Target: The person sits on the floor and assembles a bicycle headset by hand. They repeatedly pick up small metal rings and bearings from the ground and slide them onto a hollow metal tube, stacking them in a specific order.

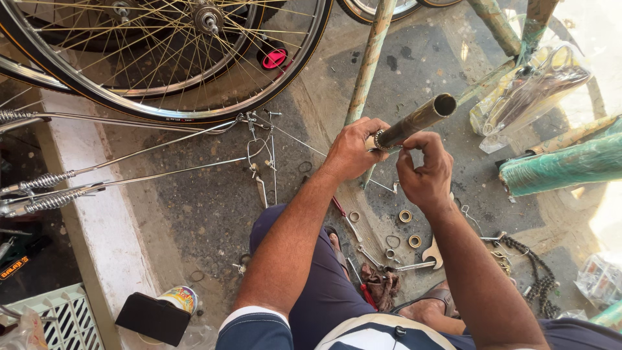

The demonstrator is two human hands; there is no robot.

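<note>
left hand [350,152] clenching around metal tube [418,120] at its ring [381,142] | right hand [424,175] pinching just below ring | tube likely rigid, heavy, slick; hold near ring | wrench [414,262] lying on floor [194,207] below tube

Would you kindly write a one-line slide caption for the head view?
Both hands, left and right, grip a metal tube above rings and spanners on the floor, near a wheel.

Near the dull bronze metal tube [414,122]: a silver-spoked wheel [162,52] with black tyre, a pink cap [275,58], brass-coloured rings [405,216], a red-handled tool [363,285], green wrapping [564,165], black beads [534,272], navy trousers [317,291].
</note>
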